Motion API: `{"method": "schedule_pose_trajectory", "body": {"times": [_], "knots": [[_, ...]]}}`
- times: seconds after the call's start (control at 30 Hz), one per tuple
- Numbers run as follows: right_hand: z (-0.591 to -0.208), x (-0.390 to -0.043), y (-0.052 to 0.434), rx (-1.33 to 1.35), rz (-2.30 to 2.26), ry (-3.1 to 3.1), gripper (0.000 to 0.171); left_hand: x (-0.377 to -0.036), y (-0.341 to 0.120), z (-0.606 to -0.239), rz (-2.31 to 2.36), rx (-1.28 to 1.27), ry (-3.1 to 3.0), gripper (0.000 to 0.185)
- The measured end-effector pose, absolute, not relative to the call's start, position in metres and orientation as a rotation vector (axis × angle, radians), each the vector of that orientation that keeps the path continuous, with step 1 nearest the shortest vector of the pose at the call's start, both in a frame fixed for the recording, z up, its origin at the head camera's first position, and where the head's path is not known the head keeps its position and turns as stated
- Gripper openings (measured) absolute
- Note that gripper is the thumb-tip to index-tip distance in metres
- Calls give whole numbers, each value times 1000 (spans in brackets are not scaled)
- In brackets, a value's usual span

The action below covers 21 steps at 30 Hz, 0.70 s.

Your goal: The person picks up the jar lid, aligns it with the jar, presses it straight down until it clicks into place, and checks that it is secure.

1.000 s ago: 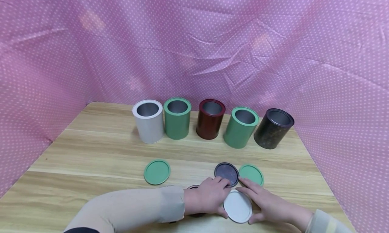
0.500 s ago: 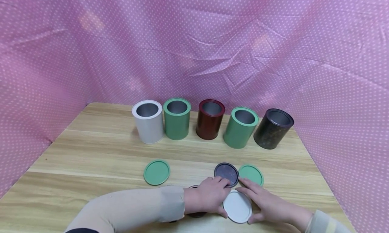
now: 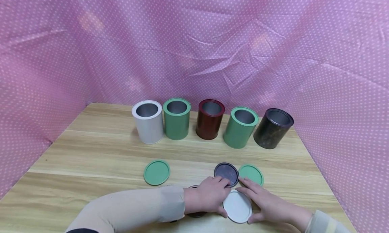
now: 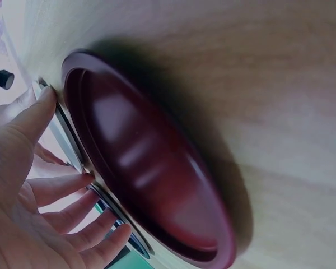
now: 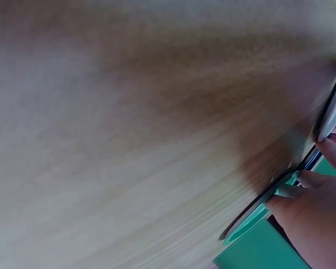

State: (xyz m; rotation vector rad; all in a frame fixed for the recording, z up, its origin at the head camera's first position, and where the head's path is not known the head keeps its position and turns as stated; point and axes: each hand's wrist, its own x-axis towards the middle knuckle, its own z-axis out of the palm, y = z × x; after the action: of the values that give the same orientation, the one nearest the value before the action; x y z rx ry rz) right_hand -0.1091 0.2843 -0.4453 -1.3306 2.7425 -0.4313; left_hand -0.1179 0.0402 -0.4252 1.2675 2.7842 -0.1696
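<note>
Two hands meet low and right of centre in the head view, flanking the white lid [image 3: 237,206] lying flat on the desk [image 3: 91,148]. Left hand [image 3: 207,196] touches its left edge, right hand [image 3: 267,204] its right edge, fingers fairly straight, neither grip visibly clasping. Both sit equally near. A maroon lid [image 4: 145,162] lies under the left wrist; dark lid [image 3: 226,173] and green lid [image 3: 251,174] sit just above.

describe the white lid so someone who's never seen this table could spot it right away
On the wooden table, look at the near edge, in front of the row of five open tins. The white lid lies flat there between the left hand and right hand. It is the only white disc; the lids beside it are dark or green.
</note>
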Motion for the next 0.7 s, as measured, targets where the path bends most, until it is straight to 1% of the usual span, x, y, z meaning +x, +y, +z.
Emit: {"method": "schedule_pose_trajectory", "body": {"times": [0.4, 0.7], "knots": [[-444, -107, 284, -1267, -481, 2717, 85, -118, 38, -422, -128, 1284, 2789, 74], [-442, -110, 284, -1317, -538, 2720, 84, -122, 32, -422, -86, 1331, 2799, 75]]}}
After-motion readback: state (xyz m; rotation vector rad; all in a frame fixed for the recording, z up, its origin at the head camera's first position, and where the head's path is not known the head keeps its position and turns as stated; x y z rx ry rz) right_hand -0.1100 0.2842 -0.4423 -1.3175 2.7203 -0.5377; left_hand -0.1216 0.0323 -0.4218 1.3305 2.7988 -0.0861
